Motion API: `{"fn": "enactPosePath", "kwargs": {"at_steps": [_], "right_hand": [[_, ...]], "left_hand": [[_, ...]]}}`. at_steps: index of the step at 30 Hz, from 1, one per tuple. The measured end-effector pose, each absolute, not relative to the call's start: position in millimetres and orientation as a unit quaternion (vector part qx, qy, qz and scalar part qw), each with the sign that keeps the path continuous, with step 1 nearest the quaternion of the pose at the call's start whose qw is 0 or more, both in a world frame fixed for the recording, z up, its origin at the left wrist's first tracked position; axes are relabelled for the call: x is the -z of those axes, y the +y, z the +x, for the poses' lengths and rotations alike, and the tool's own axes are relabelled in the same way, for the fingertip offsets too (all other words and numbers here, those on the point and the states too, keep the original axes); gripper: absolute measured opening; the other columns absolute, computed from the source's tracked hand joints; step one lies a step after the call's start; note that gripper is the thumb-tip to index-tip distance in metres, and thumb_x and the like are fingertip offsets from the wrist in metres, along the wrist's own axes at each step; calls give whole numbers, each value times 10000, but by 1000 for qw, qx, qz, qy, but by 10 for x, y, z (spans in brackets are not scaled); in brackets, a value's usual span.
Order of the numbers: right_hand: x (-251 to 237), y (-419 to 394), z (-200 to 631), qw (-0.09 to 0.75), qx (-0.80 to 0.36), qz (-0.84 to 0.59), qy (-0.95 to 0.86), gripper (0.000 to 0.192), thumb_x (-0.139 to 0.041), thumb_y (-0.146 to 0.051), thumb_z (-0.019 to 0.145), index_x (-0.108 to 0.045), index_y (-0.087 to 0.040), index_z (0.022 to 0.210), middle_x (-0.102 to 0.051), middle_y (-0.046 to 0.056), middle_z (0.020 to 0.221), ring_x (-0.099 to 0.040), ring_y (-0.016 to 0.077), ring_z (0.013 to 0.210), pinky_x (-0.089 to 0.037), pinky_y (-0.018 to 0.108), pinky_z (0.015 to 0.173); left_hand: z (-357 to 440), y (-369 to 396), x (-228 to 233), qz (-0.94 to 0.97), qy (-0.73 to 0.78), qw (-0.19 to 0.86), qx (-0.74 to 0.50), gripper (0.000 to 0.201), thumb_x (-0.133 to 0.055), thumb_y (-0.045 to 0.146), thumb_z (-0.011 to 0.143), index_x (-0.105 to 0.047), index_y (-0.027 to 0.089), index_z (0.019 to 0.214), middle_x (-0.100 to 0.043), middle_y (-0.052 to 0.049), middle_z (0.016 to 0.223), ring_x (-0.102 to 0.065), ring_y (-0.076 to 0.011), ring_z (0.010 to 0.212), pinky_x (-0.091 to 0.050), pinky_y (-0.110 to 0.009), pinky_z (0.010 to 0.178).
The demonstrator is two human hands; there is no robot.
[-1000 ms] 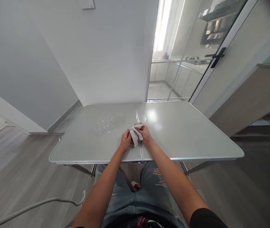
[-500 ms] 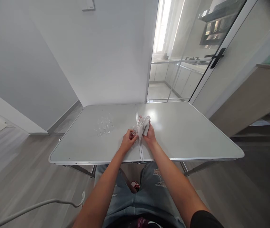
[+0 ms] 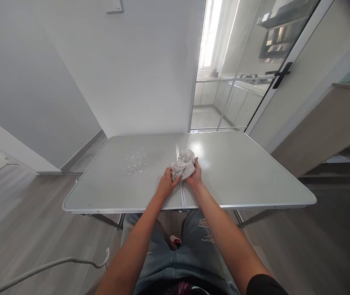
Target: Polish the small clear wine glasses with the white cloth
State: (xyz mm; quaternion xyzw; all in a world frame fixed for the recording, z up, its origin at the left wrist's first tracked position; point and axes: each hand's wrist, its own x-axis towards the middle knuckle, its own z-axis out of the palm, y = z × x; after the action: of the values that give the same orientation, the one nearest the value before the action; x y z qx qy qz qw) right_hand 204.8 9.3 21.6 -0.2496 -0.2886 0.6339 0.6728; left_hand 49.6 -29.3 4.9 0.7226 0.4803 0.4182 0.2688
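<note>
Over the table's centre seam, my left hand (image 3: pixel 167 182) is closed on the near end of a clear drinking glass (image 3: pixel 187 155). My right hand (image 3: pixel 195 174) grips a white cloth (image 3: pixel 185 169) wrapped about the glass from the right, with the fingers partly behind it. The cloth covers much of the glass, so its full shape is hidden. To the left, several small clear glasses (image 3: pixel 135 162) are grouped on the table; they are see-through and hard to tell apart.
A pale folding table (image 3: pixel 248 176) with a metal rim stands before me, against a white wall (image 3: pixel 144 73). Behind its right part is a glass door (image 3: pixel 242 61) with a black handle (image 3: pixel 281 75). A cable (image 3: pixel 55 263) runs at lower left.
The cloth has been turned and spread, so it now covers more of the glass's near side. My left hand has shifted slightly, still on the glass; the grouped glasses stay put.
</note>
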Motion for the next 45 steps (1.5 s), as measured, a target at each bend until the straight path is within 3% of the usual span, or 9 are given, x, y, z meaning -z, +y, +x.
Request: {"fn": "enactPosePath", "kwargs": {"at_steps": [4,10,13,19,22,25,31,40,45], "right_hand": [[-391,-69,2063,638,-664,-192,-339,771,-444,-829,804,-647,-227,1241,-711,111,1116,-666,286,995,-544,426,834],[-371,-70,1994,527,-755,-165,-355,953,-325,-927,749,-686,-139,1146,-728,151,1023,-673,299,949,-559,455,824],[-265,-25,1898,501,-755,-187,-380,806,-444,-869,761,-719,-158,1019,-738,132,937,-685,291,910,-577,414,737],[-50,49,1754,547,-650,-275,-450,327,-819,-489,679,-687,-193,726,-670,14,668,-622,168,621,-502,264,537],[-13,85,1784,581,-602,-315,-448,355,-840,-460,664,-643,-166,642,-613,-9,606,-526,110,536,-435,229,491],[-19,104,1828,606,-596,-331,-410,360,-836,-474,670,-684,-154,735,-640,0,650,-541,115,556,-461,248,531],[-22,96,1832,617,-560,-352,-428,359,-820,-485,682,-711,-159,786,-656,6,690,-555,136,604,-476,269,571],[-89,51,1859,626,-449,-395,-500,322,-820,-423,677,-689,-183,848,-639,-12,740,-539,143,673,-454,257,622],[-116,7,1881,639,-417,-392,-514,278,-851,-372,642,-692,-192,783,-617,-26,713,-530,137,666,-448,262,636]], "left_hand": [[486,-319,-67,734,508,232,-387,339,-636,438,871,-479,226,1084,-516,32,733,-524,-151,620,-350,-249,614],[433,-277,-58,724,454,319,-409,355,-552,509,914,-496,204,1086,-551,35,705,-520,-154,622,-381,-267,647],[416,-210,4,688,430,359,-462,405,-475,563,940,-546,178,1043,-593,-7,774,-540,-154,671,-421,-277,661],[403,-119,110,612,425,437,-504,491,-389,640,947,-534,171,937,-491,32,649,-428,-106,527,-366,-237,507],[403,-117,89,624,442,401,-505,450,-506,608,907,-535,177,1034,-513,41,682,-468,-106,574,-396,-230,561],[413,-127,45,638,460,383,-485,436,-610,551,852,-544,185,1080,-540,40,706,-495,-108,593,-407,-226,587],[420,-133,2,643,465,347,-500,285,-671,395,792,-591,187,969,-587,-31,932,-544,-122,747,-439,-202,590],[413,-175,-25,655,456,363,-481,175,-641,340,791,-604,172,754,-573,15,710,-523,-107,642,-435,-214,613],[410,-139,8,659,445,372,-479,152,-607,307,813,-649,166,772,-580,16,678,-506,-107,610,-435,-223,599]]}}
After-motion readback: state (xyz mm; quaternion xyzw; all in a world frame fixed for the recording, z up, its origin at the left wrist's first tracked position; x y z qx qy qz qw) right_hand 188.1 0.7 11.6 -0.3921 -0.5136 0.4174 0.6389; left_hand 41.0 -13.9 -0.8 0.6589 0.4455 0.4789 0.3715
